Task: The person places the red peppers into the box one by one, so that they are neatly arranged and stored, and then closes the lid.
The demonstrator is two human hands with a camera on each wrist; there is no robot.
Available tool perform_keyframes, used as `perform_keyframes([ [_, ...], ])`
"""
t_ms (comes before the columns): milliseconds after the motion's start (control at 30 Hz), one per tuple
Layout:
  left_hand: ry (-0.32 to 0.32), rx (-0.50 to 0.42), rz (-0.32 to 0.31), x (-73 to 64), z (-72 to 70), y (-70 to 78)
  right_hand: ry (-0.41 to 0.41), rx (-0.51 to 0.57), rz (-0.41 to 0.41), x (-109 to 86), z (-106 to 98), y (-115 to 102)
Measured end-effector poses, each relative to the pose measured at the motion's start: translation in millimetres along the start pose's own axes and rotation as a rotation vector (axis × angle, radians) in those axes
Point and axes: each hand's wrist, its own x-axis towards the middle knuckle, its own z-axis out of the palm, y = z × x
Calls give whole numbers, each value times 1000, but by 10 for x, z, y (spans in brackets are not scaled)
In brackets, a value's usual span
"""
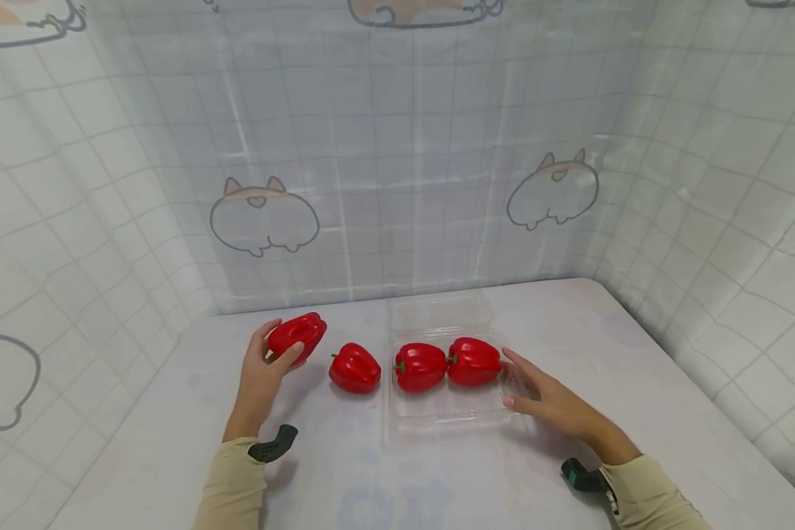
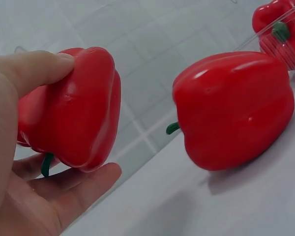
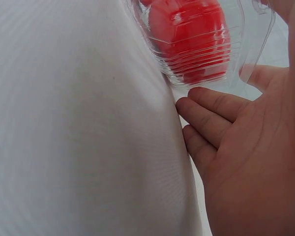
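Observation:
A red bell pepper (image 1: pixel 299 336) with a green stem is held up off the table in my left hand (image 1: pixel 260 375), thumb on one side and fingers on the other. Just right of it, another red bell pepper (image 1: pixel 355 368) lies on the table. Two more peppers, a left one (image 1: pixel 420 367) and a right one (image 1: pixel 475 361), lie side by side in a clear plastic clamshell box (image 1: pixel 430 408). My right hand (image 1: pixel 559 403) is at the box's right end, its fingers extended; in the right wrist view a fingertip (image 3: pixel 250 73) meets the clear wall.
The box's raised clear lid (image 1: pixel 437 313) stands at its back. A white cloth-covered table (image 1: pixel 318 471) lies under everything. Gridded curtains with cartoon animals, such as the back curtain (image 1: pixel 411 162), enclose the table at the back and both sides.

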Motion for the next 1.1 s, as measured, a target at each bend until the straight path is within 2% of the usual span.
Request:
perform_keyframes([
  [400,-99,-43,35,31,168,79,3,1,-3,1,5,11],
  [567,-136,-41,23,9,229,162,7,-7,12,0,3,5],
  [733,-174,-41,36,-17,294,241,6,-7,22,3,-5,-5],
  [967,-221,21,-1,-59,346,341,2,16,34,2,-12,-3],
  [1100,-249,28,-17,-74,366,369,4,5,26,8,-10,0],
])
